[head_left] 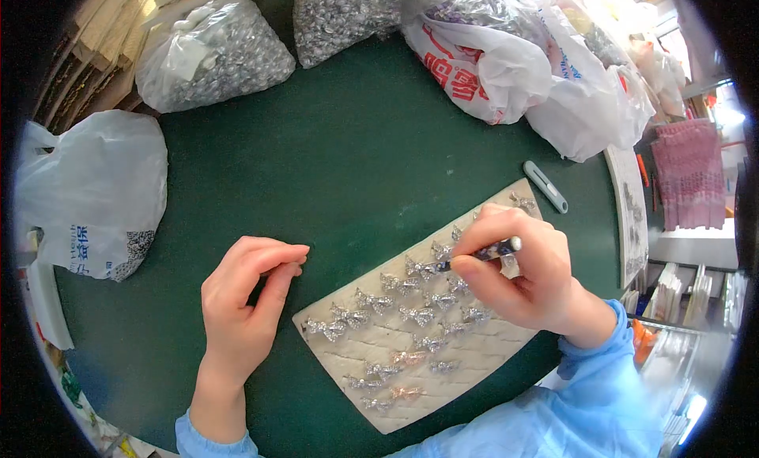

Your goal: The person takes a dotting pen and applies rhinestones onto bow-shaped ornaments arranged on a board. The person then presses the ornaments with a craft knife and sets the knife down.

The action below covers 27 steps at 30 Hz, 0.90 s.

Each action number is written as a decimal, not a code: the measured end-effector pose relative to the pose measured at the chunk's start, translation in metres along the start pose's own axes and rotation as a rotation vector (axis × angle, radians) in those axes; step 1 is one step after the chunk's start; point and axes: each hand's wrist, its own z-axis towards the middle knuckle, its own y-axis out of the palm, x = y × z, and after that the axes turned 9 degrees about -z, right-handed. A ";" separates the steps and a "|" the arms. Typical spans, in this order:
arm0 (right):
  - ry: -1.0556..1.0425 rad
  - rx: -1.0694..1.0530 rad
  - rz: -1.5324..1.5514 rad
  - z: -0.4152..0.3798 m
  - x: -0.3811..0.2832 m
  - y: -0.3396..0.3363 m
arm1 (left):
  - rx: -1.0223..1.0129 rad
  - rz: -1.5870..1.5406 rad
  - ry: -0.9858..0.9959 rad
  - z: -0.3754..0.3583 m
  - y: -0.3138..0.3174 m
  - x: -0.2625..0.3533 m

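Note:
My right hand (526, 272) grips a dark, patterned pen-like tool (494, 251) with a pale rounded end. The tool's other end points down at the upper rows of silver bow-shaped pieces (417, 314) on a light board (348, 355) with rows of slits. Two of the bows on the lower part look pinkish (407, 393). Left of the board, my left hand (241, 304) is over the green table, thumb and forefinger pinched together. Whatever may be between those fingertips is too small to make out. My right hand covers part of the board's upper right.
A grey utility knife (545, 187) lies beyond the board's far corner. Clear bags of silvery pieces (213, 58) line the back of the green table (332, 141). White plastic bags stand at left (111, 181) and back right (585, 114). Another board (628, 213) is at right.

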 end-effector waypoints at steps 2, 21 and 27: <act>-0.012 -0.038 -0.045 0.004 0.001 0.000 | 0.005 -0.001 -0.006 0.000 0.000 0.001; 0.016 -0.100 -0.101 0.011 0.007 0.012 | 0.005 0.011 -0.003 0.001 0.001 0.000; 0.019 -0.121 -0.124 0.012 0.007 0.013 | 0.004 0.010 0.006 0.001 0.000 0.000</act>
